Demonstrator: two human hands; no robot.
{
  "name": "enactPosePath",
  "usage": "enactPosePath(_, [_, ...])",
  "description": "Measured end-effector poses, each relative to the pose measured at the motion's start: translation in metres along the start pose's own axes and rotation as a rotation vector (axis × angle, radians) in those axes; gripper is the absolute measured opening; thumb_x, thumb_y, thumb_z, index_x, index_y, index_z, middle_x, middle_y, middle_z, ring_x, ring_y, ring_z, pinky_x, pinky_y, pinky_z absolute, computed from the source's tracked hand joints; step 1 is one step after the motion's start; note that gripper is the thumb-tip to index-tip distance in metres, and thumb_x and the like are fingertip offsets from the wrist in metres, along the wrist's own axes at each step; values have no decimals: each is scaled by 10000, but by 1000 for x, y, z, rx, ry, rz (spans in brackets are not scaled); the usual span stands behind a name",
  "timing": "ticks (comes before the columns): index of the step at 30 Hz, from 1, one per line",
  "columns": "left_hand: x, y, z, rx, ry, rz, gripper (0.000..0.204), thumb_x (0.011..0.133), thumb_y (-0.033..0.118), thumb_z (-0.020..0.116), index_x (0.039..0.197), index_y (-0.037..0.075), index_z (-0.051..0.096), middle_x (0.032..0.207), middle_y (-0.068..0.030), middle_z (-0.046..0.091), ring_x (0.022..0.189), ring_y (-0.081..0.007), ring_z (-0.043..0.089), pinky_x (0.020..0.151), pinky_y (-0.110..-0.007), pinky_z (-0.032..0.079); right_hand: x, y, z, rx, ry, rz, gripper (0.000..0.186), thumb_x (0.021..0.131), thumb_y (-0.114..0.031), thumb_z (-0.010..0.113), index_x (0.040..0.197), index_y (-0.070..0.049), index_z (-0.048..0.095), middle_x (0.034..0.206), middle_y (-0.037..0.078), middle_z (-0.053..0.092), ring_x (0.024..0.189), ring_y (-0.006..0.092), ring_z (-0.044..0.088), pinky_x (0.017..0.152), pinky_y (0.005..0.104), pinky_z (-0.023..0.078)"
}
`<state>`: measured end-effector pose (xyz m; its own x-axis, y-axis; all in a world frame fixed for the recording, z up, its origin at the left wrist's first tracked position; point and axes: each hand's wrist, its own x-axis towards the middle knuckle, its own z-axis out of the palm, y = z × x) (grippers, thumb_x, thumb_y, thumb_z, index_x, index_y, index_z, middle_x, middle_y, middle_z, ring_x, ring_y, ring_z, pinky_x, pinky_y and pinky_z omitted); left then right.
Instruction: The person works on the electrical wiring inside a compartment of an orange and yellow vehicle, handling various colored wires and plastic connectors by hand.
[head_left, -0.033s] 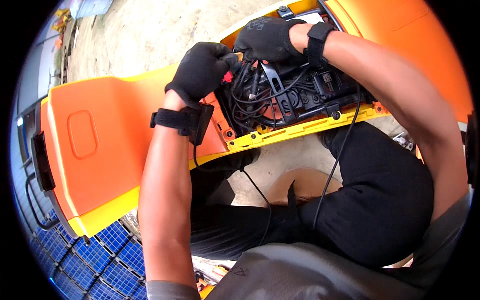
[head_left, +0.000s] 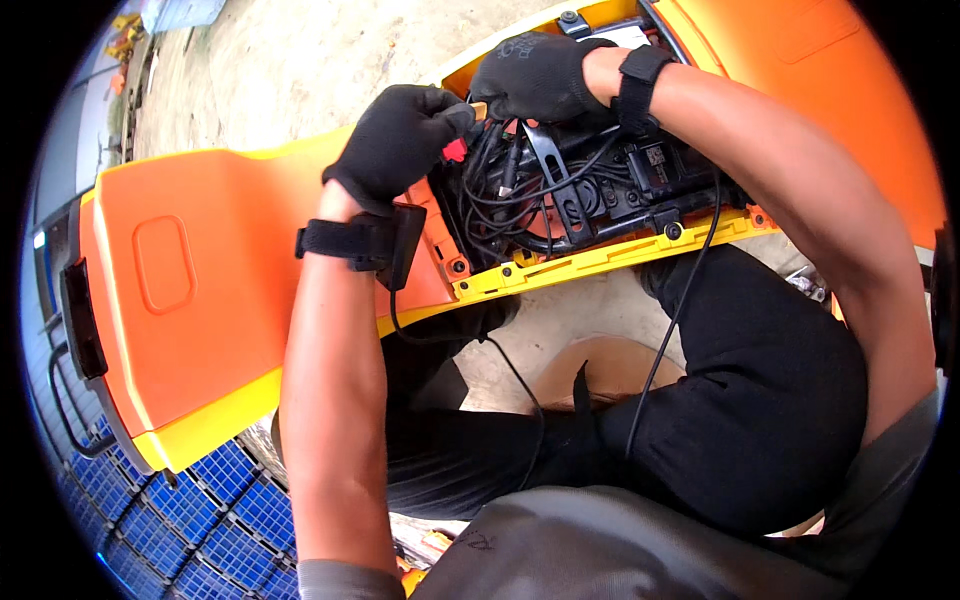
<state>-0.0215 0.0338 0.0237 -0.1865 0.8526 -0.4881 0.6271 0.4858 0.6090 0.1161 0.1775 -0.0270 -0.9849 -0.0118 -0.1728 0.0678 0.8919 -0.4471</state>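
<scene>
Both my hands wear black gloves and meet over the far left part of an open bay in an orange and yellow machine body (head_left: 230, 260). My left hand (head_left: 395, 140) is closed, its thumb and forefinger pinched at a small yellow-orange piece (head_left: 480, 111). What else it may grip is hidden. A bright red part (head_left: 455, 150) shows just under those fingers. My right hand (head_left: 530, 78) is curled closed against the other side of the yellow-orange piece. Below the hands lies a tangle of black cables (head_left: 490, 195), beside a slotted dark metal bracket (head_left: 555, 175).
A black module (head_left: 665, 165) sits in the bay's right part, and a yellow rail (head_left: 600, 262) edges its near side. Thin black cords (head_left: 690, 290) hang near my legs. Blue plastic crates (head_left: 205, 500) stand lower left. Concrete floor (head_left: 290, 70) stretches beyond the machine.
My left hand and forearm have shifted very slightly left. The right hand stays almost in place, and the yellow-orange piece still shows between the hands.
</scene>
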Motion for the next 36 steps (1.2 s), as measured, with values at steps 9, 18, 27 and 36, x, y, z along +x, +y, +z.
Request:
enactPosePath(9, [-22,1,17,225,187,84,251,815,83,690,1050,0,655,868,-128,695,798,-149,633,769,-313,509,-3,7,2,140,79,-7,180,900,-212,575,970,-59,640,844,169,644,855,345,638,794,424,496])
enactPosePath(18, [9,1,31,558,513,161,225,790,207,706,927,47,627,859,-201,651,845,-395,630,721,-455,502,0,16,10,264,242,12,367,850,-275,637,1130,-39,642,1049,200,673,957,345,654,869,412,503])
enactPosePath(27, [13,-5,24,625,528,72,242,793,272,704,906,75,622,844,-178,671,824,-398,654,711,-467,515,-2,13,10,391,437,-11,211,783,-207,701,934,-64,662,882,154,684,863,319,665,791,408,510])
enactPosePath(36, [10,3,23,506,464,-23,310,794,263,731,1046,95,664,866,-174,698,809,-309,693,711,-405,538,-4,17,9,529,355,-38,262,796,-166,671,1017,-27,649,909,146,698,793,244,669,760,356,515])
